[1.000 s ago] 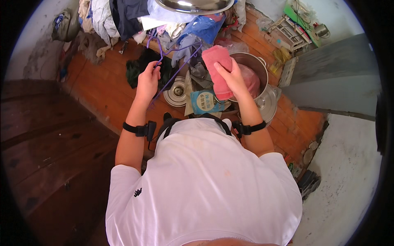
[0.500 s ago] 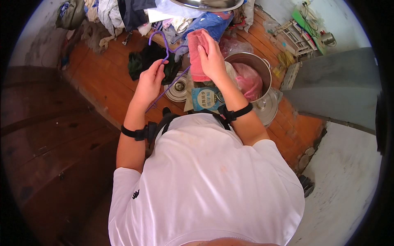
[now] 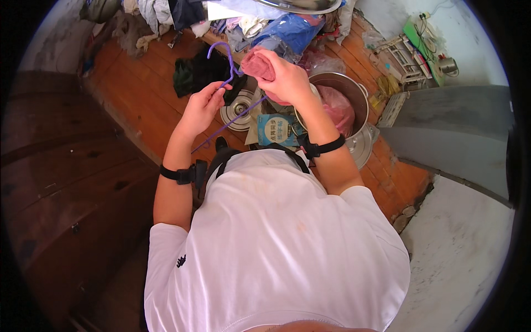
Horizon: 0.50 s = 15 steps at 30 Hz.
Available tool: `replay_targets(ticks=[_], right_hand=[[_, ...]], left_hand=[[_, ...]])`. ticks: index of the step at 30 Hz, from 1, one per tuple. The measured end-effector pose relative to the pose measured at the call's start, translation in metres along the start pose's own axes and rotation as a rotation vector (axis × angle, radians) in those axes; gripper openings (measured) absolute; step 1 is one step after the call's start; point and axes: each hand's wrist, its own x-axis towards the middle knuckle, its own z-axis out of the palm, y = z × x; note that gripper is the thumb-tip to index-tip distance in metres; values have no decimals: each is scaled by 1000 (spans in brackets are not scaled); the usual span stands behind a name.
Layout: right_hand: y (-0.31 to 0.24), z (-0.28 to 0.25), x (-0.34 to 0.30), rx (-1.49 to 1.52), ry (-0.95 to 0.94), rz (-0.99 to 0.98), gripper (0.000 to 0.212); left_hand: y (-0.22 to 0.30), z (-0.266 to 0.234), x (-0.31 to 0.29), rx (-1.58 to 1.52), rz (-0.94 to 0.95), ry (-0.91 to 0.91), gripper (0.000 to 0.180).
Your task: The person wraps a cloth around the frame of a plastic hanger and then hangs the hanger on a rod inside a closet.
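My left hand (image 3: 202,109) is closed on a purple clothes hanger (image 3: 232,65), pinching it just below its hook. One arm of the hanger slants down toward my waist; its other arm runs behind the towel. To the right, my right hand (image 3: 286,79) grips a folded pink towel (image 3: 258,65), the fingers wrapped round it. The towel is tilted, with its rolled end facing up, and lies against or very close to the hanger; I cannot tell whether it touches. Part of the towel is hidden by my right hand.
Below my hands are a round metal lid (image 3: 239,110) and a blue booklet (image 3: 275,130) on the wooden floor. A large pot (image 3: 362,105) holding a pink bag stands at the right, another lid (image 3: 362,146) beside it. Dark cloth (image 3: 191,77) and piled clothes (image 3: 287,33) lie farther off.
My right hand has turned, tipping the towel from upright to slanted with its end showing, and brought it slightly left over the hanger. My left hand keeps its hold on the hanger.
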Motion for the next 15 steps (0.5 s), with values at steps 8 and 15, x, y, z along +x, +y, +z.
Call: replay_targets(ticks=[8, 15], right_hand=[[-18, -22, -5, -61, -65, 297, 70], [-38, -31, -11, -82, -38, 262, 63]], left_hand=[[19, -8, -35, 1023, 276, 269, 75], [-13, -6, -59, 1244, 186, 258, 99]])
